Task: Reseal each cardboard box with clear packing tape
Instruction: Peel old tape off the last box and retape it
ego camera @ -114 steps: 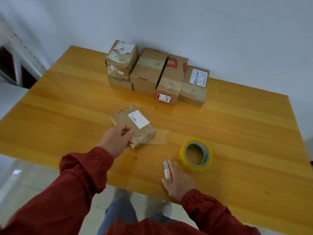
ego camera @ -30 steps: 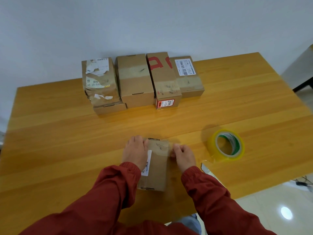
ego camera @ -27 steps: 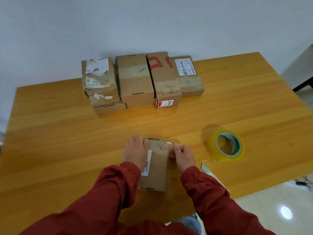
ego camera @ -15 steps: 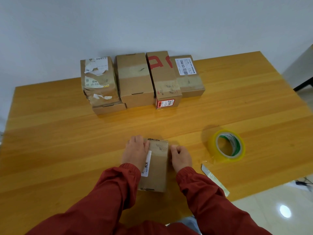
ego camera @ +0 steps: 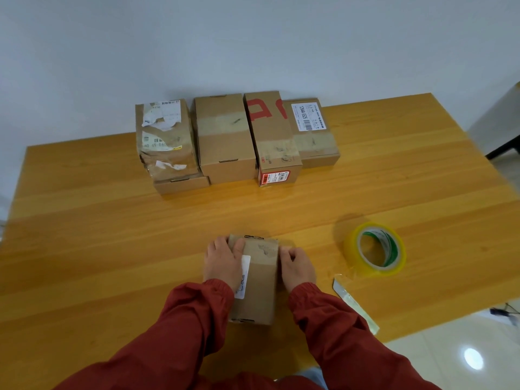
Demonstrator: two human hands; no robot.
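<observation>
The small box (ego camera: 260, 285) is clasped from both sides. The left hand (ego camera: 222, 263) is laid along its left wall, with the thumb over the top edge beside a white label (ego camera: 244, 274). The right hand (ego camera: 298, 268) is set against the right wall with fingers bent and the thumb touching the top edge. A band of clear tape (ego camera: 263, 247) is seen across the far end of the lid.

The box lies flat on the wooden table (ego camera: 112, 249), lengthwise away from the person, its near end close to the table's near edge. Bare wood is left to the left of it and beyond it.

To the right, apart from the box, a roll of tape (ego camera: 350, 250) is stood tilted on the table. Nearer the person, a cutter (ego camera: 355, 305) is laid slantwise, its far tip near the roll and its near end at the table's edge, above the floor.

At the far edge, against the wall, a row of boxes (ego camera: 225, 136) is packed side by side; the leftmost is stacked on a flatter one.
</observation>
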